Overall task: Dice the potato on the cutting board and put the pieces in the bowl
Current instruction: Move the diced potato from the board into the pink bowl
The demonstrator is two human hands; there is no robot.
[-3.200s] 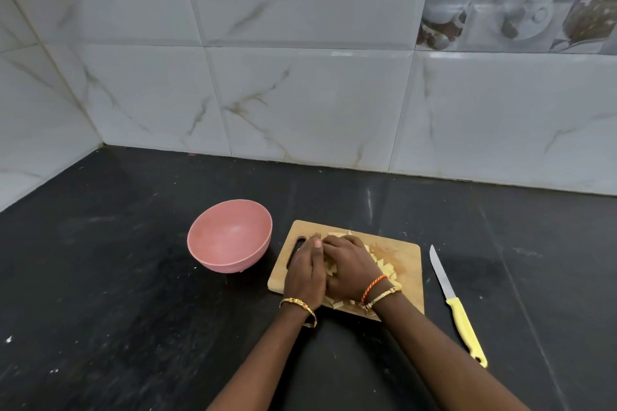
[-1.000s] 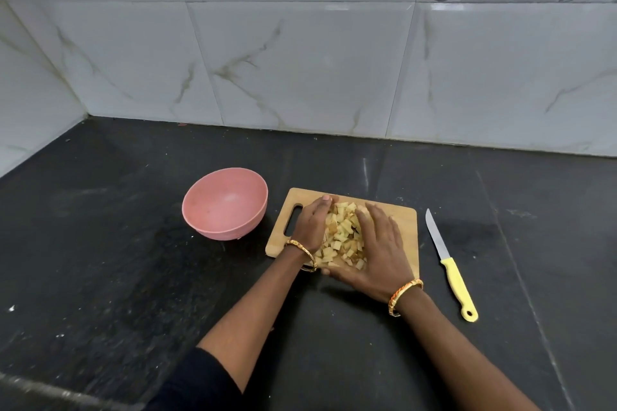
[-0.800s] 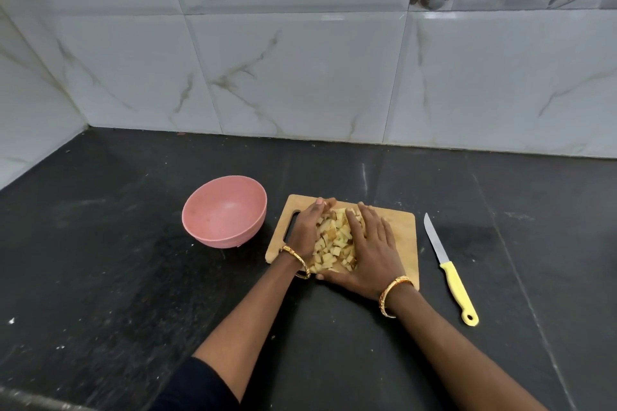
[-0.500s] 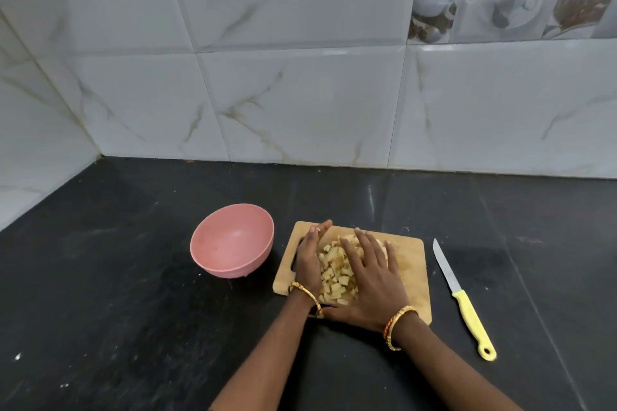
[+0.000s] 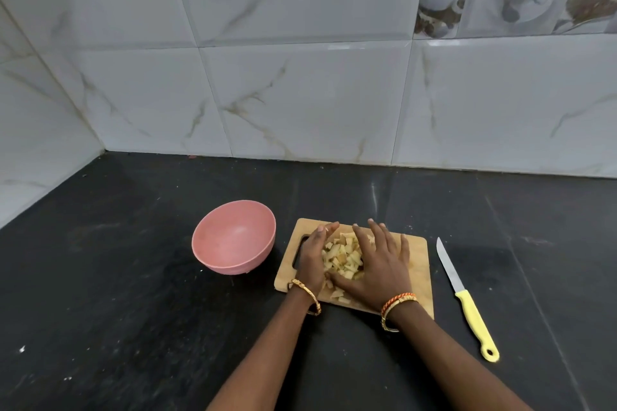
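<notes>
A heap of pale yellow diced potato (image 5: 344, 259) lies on the wooden cutting board (image 5: 417, 264). My left hand (image 5: 312, 257) stands on edge against the heap's left side, fingers straight. My right hand (image 5: 380, 262) presses against the heap's right side, fingers spread and nearly straight. A few cubes lie loose near the board's front edge. The pink bowl (image 5: 233, 237) stands empty just left of the board.
A knife with a yellow handle (image 5: 467, 300) lies on the black counter (image 5: 117, 294) right of the board, blade pointing away. White marble tile walls close the back and the left side.
Both hands stay cupped around the diced potato, pushing it into a tighter heap. The right hand has shifted slightly. Most of the apparent motion is the camera tilting.
</notes>
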